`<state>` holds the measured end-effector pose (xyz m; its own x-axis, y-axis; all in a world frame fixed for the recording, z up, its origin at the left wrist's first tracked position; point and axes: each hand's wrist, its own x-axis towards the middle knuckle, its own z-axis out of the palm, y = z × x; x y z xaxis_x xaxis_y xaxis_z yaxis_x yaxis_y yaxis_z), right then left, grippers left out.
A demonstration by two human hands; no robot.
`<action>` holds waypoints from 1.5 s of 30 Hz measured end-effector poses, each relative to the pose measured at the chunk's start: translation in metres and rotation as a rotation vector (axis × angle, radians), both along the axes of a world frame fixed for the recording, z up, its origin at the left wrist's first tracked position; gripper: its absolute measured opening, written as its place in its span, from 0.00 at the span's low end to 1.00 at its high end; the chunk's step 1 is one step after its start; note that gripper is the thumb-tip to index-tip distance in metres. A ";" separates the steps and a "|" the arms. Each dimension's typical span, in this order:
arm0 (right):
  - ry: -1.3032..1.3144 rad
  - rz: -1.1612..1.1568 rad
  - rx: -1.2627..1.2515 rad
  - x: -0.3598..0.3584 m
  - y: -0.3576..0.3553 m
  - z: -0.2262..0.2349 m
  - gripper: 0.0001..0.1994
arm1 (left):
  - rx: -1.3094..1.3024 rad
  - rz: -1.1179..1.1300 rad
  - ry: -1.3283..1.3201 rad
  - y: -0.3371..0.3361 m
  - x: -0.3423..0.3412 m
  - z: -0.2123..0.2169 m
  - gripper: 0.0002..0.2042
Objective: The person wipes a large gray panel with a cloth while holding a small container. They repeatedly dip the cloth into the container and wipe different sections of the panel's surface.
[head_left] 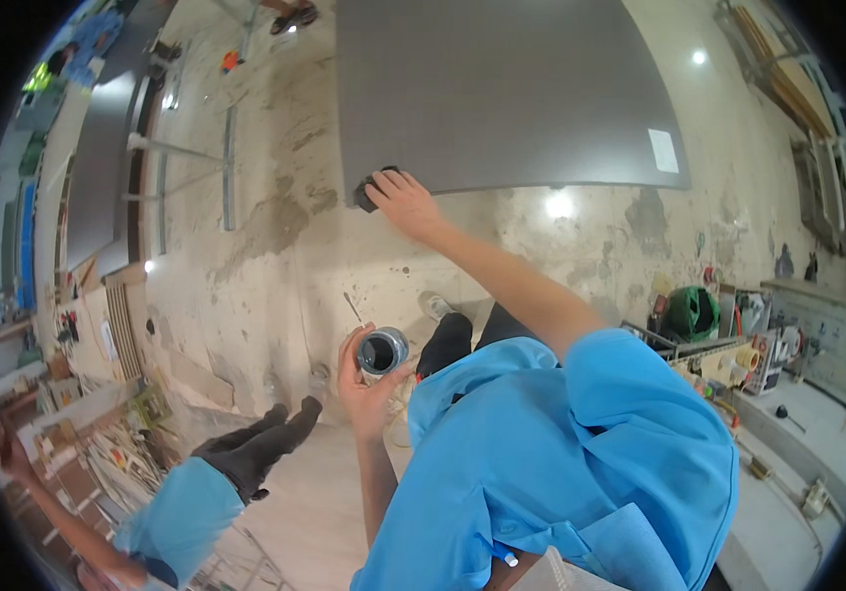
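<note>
A: Grey panel [511, 89] is the landmark; entries run from the body outward. Nearest: left hand [364, 379], well short of the panel's near edge, fingers wrapped round a small open can [381, 351], dark inside, mouth facing up.

B: Contents of the can?

A: Cannot tell; only a dark interior shows. Next out: right hand [405, 197], arm stretched forward, fingers curled down over a dark pad [372, 191] and pressing it on the panel's near left corner.

B: Panel position?

A: Flat, low over a stained concrete floor [265, 227], beyond the feet. A white label [663, 150] sits near its right edge.

B: Progress?

A: Judgement only: early. The pad is at the very corner, and the rest of the grey surface looks uniform and matte, with no streak or wet patch I can make out. If the panel is being wiped or coated, nearly the whole face appears left to do.

B: Surroundings?

A: Left of the panel and nearer, a second person [196, 492] in blue, hands apart from this work. Right of the panel, a cluttered bench [797, 394] with tools. Left of the panel, metal rails [229, 167] on the floor.
</note>
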<state>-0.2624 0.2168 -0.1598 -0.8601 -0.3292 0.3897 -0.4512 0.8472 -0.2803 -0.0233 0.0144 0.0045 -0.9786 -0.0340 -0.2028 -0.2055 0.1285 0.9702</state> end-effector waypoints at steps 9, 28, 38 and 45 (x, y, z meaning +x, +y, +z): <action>-0.009 -0.079 0.119 0.067 0.212 0.004 0.25 | -0.053 -0.290 0.089 0.112 -0.051 0.005 0.38; -0.321 -1.027 0.213 0.234 0.702 0.024 0.12 | -0.076 -0.548 0.220 0.306 -0.061 0.025 0.38; -0.306 -0.383 0.144 0.122 0.475 0.008 0.25 | -0.009 -0.262 0.138 0.252 -0.032 0.046 0.36; -0.064 0.060 0.071 0.053 0.244 0.006 0.25 | -0.057 -0.040 0.129 0.166 -0.001 0.042 0.37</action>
